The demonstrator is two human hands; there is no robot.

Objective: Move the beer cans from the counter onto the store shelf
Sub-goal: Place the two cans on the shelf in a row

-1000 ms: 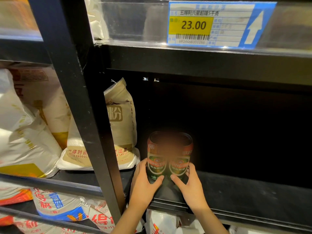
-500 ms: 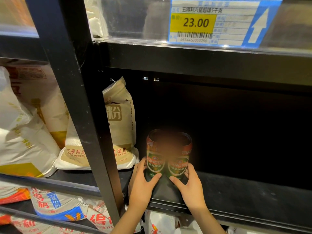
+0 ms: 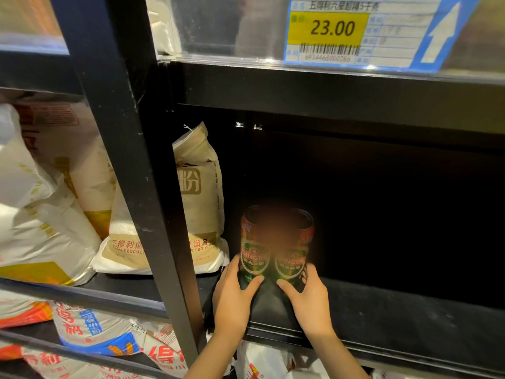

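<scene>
Two green and red beer cans stand upright side by side on the black shelf (image 3: pixel 396 318), touching each other. My left hand (image 3: pixel 233 299) grips the base of the left can (image 3: pixel 252 250), thumb across its front and fingers round its left side. My right hand (image 3: pixel 308 299) grips the base of the right can (image 3: pixel 293 258) the same way from the right. A blurred patch hides the cans' tops where they meet.
A beige flour sack (image 3: pixel 196 203) stands just left of the cans behind the black upright post (image 3: pixel 128 165). More sacks fill the left bay and the shelf below. The upper shelf edge carries a 23.00 price tag (image 3: pixel 352 31). Dark shelf space stretches to the right.
Both hands have pushed the two cans slightly deeper onto the shelf. The camera has moved a little closer.
</scene>
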